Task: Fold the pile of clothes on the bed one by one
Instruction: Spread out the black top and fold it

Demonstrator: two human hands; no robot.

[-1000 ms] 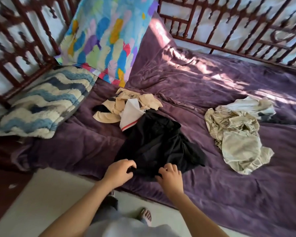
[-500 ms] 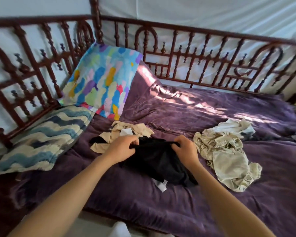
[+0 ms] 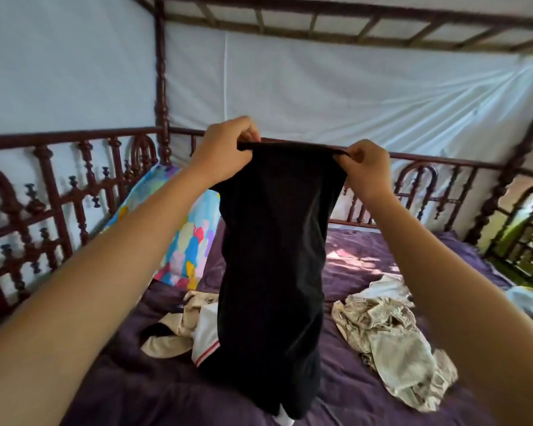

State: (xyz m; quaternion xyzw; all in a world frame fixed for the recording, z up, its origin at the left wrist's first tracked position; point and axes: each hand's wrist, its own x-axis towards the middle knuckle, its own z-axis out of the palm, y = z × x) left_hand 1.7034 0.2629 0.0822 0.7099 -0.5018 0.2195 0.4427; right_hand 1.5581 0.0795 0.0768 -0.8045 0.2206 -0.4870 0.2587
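Pinches top edge of black garment (image 3: pixel 274 256) with left grip (image 3: pixel 225 149) and right grip (image 3: pixel 366 170), one per corner. Holds it up over bed (image 3: pixel 360 253), lower end resting on it. Flanked by beige clothes (image 3: pixel 179 330) left, cream pile (image 3: pixel 397 348) right.

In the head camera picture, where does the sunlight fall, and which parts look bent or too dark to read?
Head view: sunlight falls in patches on the purple bedspread right of the black garment; the garment is so dark that its folds hardly show; the wide lens bows the bed frame; the left hand and right hand pinching the garment look sharp.
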